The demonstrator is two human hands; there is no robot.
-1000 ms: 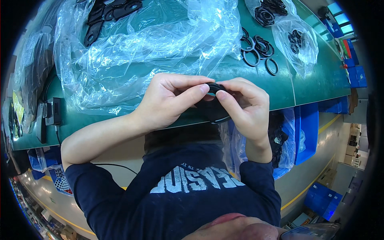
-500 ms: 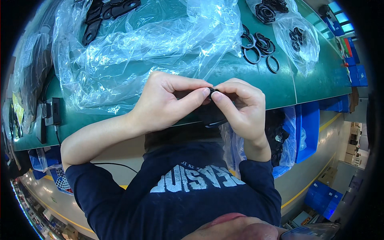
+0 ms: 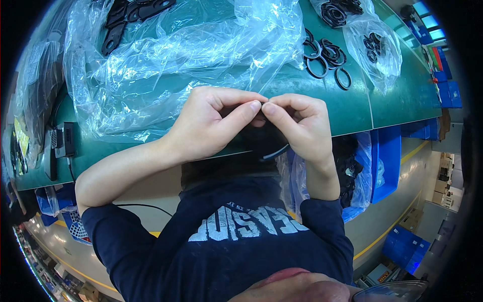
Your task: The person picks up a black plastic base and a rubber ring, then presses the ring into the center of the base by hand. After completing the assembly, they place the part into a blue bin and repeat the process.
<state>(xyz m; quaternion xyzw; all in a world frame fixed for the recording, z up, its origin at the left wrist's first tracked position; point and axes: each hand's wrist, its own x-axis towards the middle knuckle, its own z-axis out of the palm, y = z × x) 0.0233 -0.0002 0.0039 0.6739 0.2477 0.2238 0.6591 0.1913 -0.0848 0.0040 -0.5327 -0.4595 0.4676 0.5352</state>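
My left hand and my right hand meet tip to tip over the near edge of the green table. Thumb and forefinger of each are pinched on a black curved part, which seems to be a ring. Most of it is hidden by the fingers or lost against dark shadow; a shiny curved edge shows below the right palm. Beyond the hands, several loose black rings lie on the tabletop.
Crumpled clear plastic sheeting covers much of the green table, with black brackets at its far left. Bagged black parts lie far right. A small black device sits left. Blue bins stand below the right edge.
Both hands have risen slightly away from me, and their fingertips have drawn closer together. Less of the black part shows between the fingertips; its curved lower edge shows more.
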